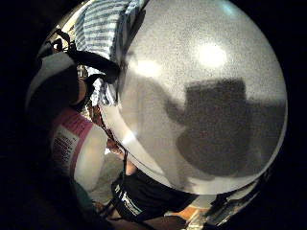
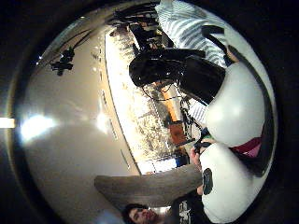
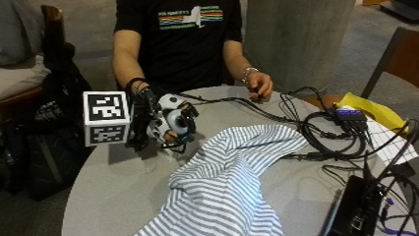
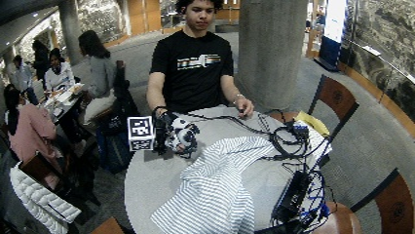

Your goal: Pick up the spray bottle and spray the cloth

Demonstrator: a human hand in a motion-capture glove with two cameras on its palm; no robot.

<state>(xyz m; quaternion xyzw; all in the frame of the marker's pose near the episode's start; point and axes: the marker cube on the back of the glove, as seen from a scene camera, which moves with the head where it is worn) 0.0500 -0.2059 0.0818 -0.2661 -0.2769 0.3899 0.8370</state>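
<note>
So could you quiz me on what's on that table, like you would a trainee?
1. True or false: the striped cloth is folded into a neat square.
2. What colour is the label on the white spray bottle in the little finger side palm view? A green, B pink, C yellow.
3. Where is the bare hand?

Key:
1. False. It lies crumpled across the table.
2. B.
3. At the table's far edge, by the black cables.
</note>
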